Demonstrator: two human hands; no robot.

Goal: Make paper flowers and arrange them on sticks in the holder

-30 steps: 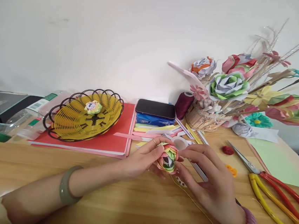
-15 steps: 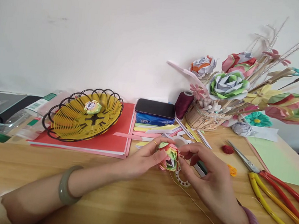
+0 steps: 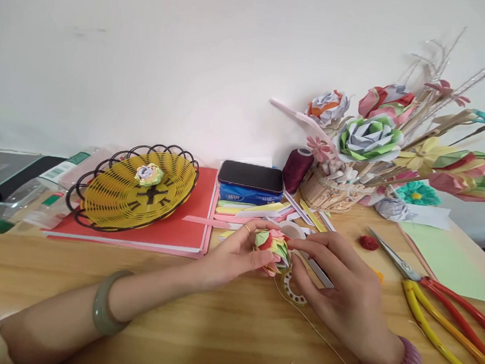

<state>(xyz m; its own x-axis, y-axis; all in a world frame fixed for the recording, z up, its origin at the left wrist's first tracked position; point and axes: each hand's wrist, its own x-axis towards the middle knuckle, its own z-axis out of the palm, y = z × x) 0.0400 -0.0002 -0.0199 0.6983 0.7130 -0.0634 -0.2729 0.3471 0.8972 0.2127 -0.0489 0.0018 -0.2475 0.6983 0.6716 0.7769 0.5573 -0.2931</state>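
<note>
A person's left hand [image 3: 235, 256] and right hand [image 3: 336, 282] met over a wooden surface [image 3: 195, 320], both closed on a small folded paper flower [image 3: 272, 251] w/ pink, green & yellow layers. Left fingers [image 3: 261, 258] wrapped its near side; right fingers [image 3: 300, 247] pinched its far edge, so the flower sat held between the two hands, just above the surface. Taking the flower as landmark: a white ring w/ holes [image 3: 294, 287] lay just below it, partly under the right hand, w/ a thin thread [image 3: 325, 341] trailing away toward the right wrist. Behind it lay loose paper strips [image 3: 248, 211], a blue tissue pack [image 3: 247, 195] w/ a dark phone [image 3: 251, 176] on top, & a maroon thread spool [image 3: 297, 167]. Well to its left a yellow wire basket [image 3: 134, 186] stood on a red folder [image 3: 178, 227], holding one small paper rose [image 3: 149, 174]. To its right, behind, a woven pot [image 3: 331, 193] carried a paper-flower bouquet [image 3: 375, 137]; farther right lay scissors [image 3: 448, 316] w/ red & yellow handles, next to a green sheet [image 3: 445, 259].
</note>
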